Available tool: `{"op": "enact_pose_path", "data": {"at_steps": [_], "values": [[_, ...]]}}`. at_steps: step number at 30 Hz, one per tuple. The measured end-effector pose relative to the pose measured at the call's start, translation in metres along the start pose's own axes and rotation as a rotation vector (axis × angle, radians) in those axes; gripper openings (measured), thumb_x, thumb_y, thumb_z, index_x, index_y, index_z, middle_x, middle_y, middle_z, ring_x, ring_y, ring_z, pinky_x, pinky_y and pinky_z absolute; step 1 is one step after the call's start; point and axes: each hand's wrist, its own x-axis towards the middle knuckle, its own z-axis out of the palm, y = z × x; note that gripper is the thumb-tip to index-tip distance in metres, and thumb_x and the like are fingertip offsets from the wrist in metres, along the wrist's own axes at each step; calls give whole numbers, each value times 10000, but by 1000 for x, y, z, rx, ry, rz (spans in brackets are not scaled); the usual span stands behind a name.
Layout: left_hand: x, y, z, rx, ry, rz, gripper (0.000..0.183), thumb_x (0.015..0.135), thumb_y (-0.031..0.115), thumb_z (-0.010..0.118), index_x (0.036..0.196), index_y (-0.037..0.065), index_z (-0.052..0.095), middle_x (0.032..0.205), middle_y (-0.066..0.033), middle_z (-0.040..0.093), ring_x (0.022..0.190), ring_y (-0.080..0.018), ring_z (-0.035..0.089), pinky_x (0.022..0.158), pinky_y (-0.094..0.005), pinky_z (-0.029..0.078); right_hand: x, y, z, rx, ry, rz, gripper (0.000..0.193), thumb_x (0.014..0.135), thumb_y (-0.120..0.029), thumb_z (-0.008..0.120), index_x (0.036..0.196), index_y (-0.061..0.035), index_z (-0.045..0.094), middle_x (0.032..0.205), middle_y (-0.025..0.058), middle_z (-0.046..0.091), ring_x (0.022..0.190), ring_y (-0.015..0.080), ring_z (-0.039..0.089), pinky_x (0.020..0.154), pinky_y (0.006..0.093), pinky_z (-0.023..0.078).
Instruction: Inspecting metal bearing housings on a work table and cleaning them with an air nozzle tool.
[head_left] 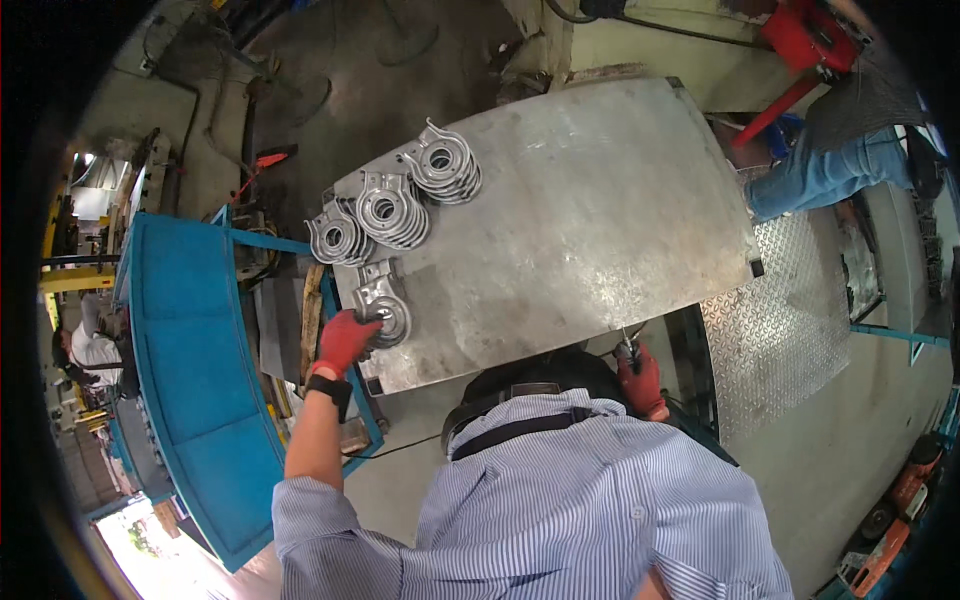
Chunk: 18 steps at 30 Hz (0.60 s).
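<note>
My left hand (347,342), in a red glove, is at the left front corner of the metal table. Its fingers are closed on the rim of a round stamped metal bracket (392,318) lying there. Beyond that bracket stand three stacks of similar ringed brackets: a left stack (337,238), a middle stack (392,215) and a far stack (446,165). My right hand (642,382), also red-gloved, is wrapped round a small dark hand tool (628,350) at the table's near edge. A thin metal tip points up from it; its exact kind is unclear.
The bare steel table (560,220) extends to the right of the stacks. A blue metal frame (195,370) stands at my left. At the right are a tread-plate sheet (780,310) and another person's jeans-clad leg (835,175), near a red stand (808,40).
</note>
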Motion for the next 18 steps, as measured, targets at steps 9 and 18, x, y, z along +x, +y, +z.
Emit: {"op": "enact_pose_path", "data": {"at_steps": [9,18], "values": [[79,-62,16,-2,86,160,436,758,406,633,877,-13,612,775,-247,608,806,-392,594,658,-443,481,-21,-43,11,-165,192,-56,340,769,-187,632,1044,-2,554,777,230,616,701,394,608,583,434,469],[45,-14,-13,170,211,159,483,726,492,615,826,19,611,761,-203,625,763,-376,608,672,-467,464,-44,-52,26,-55,202,189,387,780,-330,613,1008,-21,560,865,250,604,826,419,580,703,481,450]]}}
